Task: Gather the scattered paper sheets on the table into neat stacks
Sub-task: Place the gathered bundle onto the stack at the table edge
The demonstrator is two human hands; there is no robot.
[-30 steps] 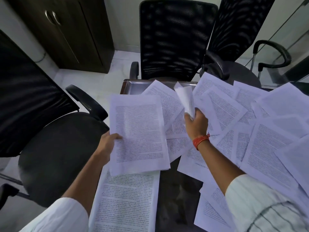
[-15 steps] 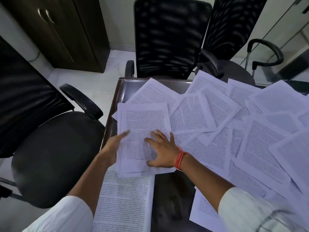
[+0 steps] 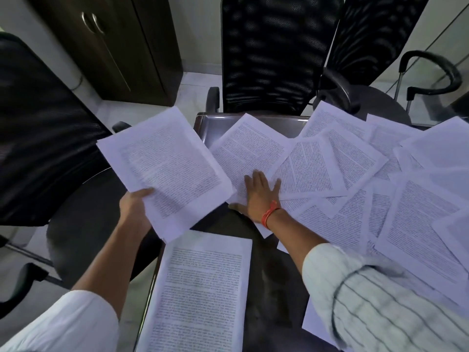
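Gripping a gathered stack of sheets [image 3: 167, 174] by its lower left edge, my left hand [image 3: 134, 207] is holding it tilted above the tabletop's left edge, left of centre in the frame, with the thumb curled over the top page. My right hand [image 3: 258, 196] is lying flat at centre frame, fingers straight and spread, pressing on a printed sheet [image 3: 248, 153] that is slanting up toward the far end of the tabletop [image 3: 276, 283]; an orange band [image 3: 270, 217] is showing at that wrist. Just below the hands, one printed page [image 3: 200, 290] is lying alone, squared to the near left edge. Out to the right, the scattered sheets [image 3: 368, 189] are overlapping at many angles, covering the whole right half of the dark surface. Farther out, black mesh chairs [image 3: 276, 52] are standing at the top and left of the frame, and a dark wooden cabinet [image 3: 114, 47] is filling the upper left corner.
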